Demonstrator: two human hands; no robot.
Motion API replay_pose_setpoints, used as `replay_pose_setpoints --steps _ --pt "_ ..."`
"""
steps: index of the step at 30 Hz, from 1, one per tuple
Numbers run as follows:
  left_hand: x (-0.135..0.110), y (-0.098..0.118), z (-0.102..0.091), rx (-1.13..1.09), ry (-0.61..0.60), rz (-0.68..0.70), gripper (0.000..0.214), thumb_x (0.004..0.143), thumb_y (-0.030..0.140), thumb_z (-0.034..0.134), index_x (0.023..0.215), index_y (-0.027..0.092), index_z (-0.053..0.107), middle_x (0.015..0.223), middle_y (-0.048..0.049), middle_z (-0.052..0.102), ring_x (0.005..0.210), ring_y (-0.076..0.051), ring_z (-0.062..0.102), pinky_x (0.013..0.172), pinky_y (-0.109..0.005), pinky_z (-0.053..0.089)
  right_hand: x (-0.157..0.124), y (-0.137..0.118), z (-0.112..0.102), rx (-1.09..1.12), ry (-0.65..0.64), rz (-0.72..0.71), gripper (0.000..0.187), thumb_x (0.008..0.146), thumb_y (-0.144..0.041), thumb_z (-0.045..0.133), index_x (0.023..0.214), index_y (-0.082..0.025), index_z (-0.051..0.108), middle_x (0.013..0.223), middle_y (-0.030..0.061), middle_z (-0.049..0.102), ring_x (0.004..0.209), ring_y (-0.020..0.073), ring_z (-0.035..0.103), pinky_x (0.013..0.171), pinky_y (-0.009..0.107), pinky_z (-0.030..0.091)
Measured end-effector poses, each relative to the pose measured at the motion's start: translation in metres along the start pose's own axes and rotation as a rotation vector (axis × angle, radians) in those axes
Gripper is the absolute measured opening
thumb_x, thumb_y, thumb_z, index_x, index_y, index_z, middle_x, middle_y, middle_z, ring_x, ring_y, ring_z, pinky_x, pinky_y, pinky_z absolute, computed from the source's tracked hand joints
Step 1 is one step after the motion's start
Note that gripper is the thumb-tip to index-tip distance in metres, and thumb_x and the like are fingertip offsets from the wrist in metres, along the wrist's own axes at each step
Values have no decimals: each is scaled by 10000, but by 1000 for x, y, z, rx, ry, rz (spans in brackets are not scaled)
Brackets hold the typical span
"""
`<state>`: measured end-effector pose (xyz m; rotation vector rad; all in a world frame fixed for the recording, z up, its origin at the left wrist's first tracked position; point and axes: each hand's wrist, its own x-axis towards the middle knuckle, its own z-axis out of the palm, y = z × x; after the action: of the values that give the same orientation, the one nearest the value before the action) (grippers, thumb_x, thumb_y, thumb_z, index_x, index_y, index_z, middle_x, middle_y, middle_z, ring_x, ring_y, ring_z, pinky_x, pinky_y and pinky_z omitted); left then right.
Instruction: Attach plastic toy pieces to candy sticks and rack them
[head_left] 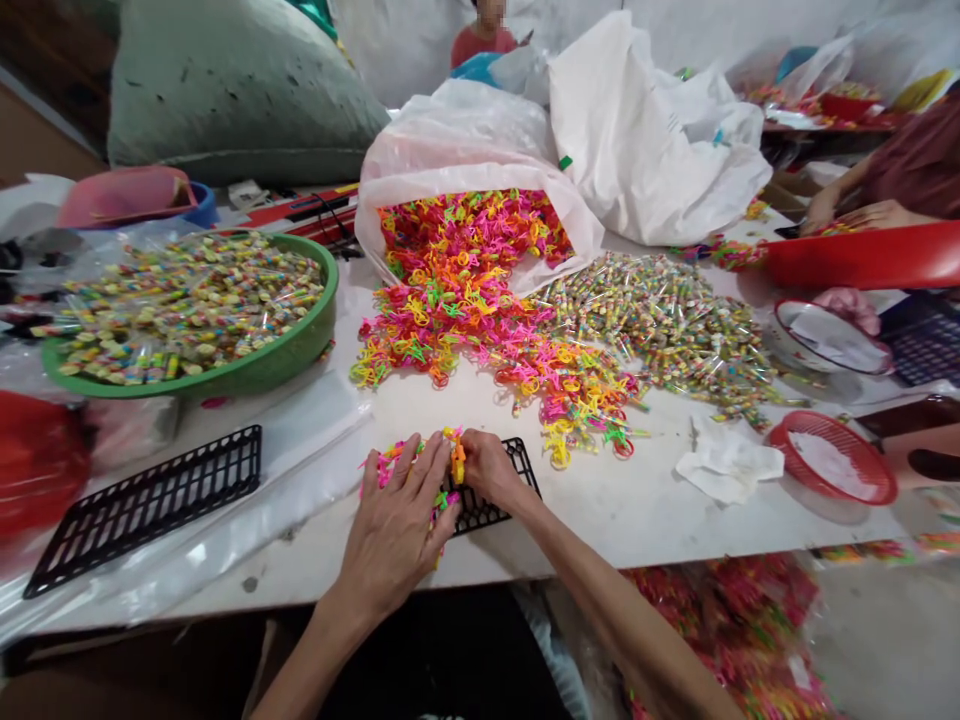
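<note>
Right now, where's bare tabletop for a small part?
Free: the white table between the rack by the right hand and the crumpled tissue; a narrower strip between the left hand and the colourful plastic pile. Crowded: left side, with the green basin, clear sheets and second rack; back right, under the wrapped tubes.

The black rack [484, 514], with many holes, lies slightly slanted on the table [615, 530]. Small plastic pieces [458, 462], pink, orange and green, crowd its left part, partly hidden.
</note>
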<state>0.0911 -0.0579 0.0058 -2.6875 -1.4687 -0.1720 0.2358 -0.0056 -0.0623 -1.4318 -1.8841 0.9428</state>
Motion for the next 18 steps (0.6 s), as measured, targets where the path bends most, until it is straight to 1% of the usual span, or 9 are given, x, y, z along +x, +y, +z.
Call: replay_pose_setpoints --steps 3,5,7,9,11,13,14,15,18 --pt "0 0 1 -11 9 -2 562 848 341 356 1374 196 223 1420 -41 250 1303 -307 202 1015 -577 120 0 -9 4 -280 -34 -61 108 690 -139 492 701 -152 598 703 24 591 576 117 492 529 213 343" --pt "0 0 1 -25 27 14 540 847 332 359 1365 225 251 1410 -26 276 1297 -311 216 1008 -589 115 -3 -15 4 -350 -35 -59 119 692 -154 516 758 -165 614 753 22 609 606 124 524 547 211 363" --pt "0 -1 2 -40 46 34 519 849 335 360 1352 233 284 1401 -22 296 1290 -313 233 1004 -595 115 -11 -14 -9 -355 -2 -17 139 694 -184 556 814 -191 626 803 -1 619 638 111 548 579 190 389" --pt "-1 -1 2 -49 59 42 507 853 342 357 1344 227 304 1402 -22 294 1291 -314 229 1001 -596 118 -27 -5 -35 -374 91 60 216 737 -211 544 941 -203 613 892 5 618 704 109 564 646 185 410" --pt "-1 -1 3 -53 66 44 505 855 347 352 1341 218 310 1407 -21 280 1295 -314 217 999 -598 117 -47 10 -71 -445 215 173 286 805 -189 451 1066 -164 566 974 66 602 795 144 566 727 234 414" --pt "-1 -1 4 -53 73 43 504 856 352 347 1338 206 317 1409 -22 273 1297 -316 211 997 -601 115 -65 25 -104 -551 287 321 268 800 -137 414 991 -150 602 964 106 598 845 193 564 735 290 408" --pt "-1 -1 5 -52 76 42 502 857 354 345 1335 202 323 1409 -23 273 1296 -317 212 995 -604 114 -72 32 -116 -652 242 406 258 791 -131 422 958 -173 615 954 94 602 854 200 567 712 287 409" --pt "0 -1 5 -50 79 43 500 858 357 343 1332 200 329 1408 -25 274 1295 -318 215 993 -607 113 -77 37 -123 -732 184 442 262 788 -127 426 959 -190 615 964 88 600 859 203 571 687 280 409" --pt "1 0 5 -48 81 49 495 860 367 340 1328 207 335 1407 -26 279 1292 -317 224 991 -610 115 -80 44 -124 -917 58 424 291 833 -176 402 1075 -229 555 1063 88 566 852 189 581 618 252 399"
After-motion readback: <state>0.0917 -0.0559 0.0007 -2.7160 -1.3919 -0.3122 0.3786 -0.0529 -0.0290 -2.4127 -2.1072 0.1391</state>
